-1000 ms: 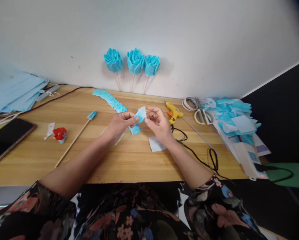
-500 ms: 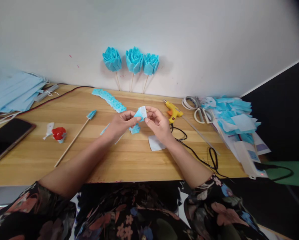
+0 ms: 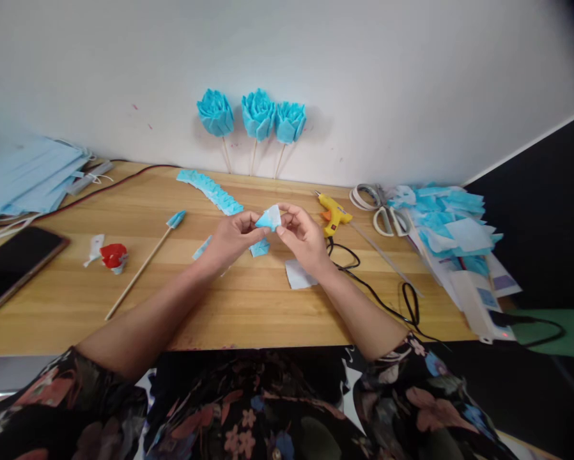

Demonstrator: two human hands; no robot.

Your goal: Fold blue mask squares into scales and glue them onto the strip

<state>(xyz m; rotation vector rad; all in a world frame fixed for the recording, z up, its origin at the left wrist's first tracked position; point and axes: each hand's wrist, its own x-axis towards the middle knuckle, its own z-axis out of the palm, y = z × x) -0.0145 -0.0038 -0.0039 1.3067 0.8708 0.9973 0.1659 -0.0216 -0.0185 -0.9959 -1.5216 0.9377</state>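
Above the wooden table [image 3: 248, 319], a small folded piece of blue-and-white fabric [image 3: 270, 218] is pinched between my two hands. My left hand [image 3: 232, 237] grips its left side with thumb and fingers, while my right hand [image 3: 305, 239] pinches the right side. The piece looks roughly triangular, its white part towards the right. Just below it lie more folded blue pieces [image 3: 259, 248], partly hidden by my left hand. A whitish square [image 3: 300, 275] of the fabric is under my right wrist. Behind my hands runs a curved row of overlapping folded petals [image 3: 211, 190].
Three blue fabric flowers [image 3: 258, 115] on sticks lean against the wall. A yellow glue gun [image 3: 333, 214], scissors [image 3: 390, 220] and a blue fabric pile [image 3: 452, 223] are right. Left are a blue-tipped stick [image 3: 140, 271], red wrapper [image 3: 114, 255], phone [image 3: 18, 265] and masks [image 3: 32, 172].
The fabric piece has been folded or turned slightly between my fingers and now looks more triangular. Both hands have barely moved, and the things on the table lie as before.
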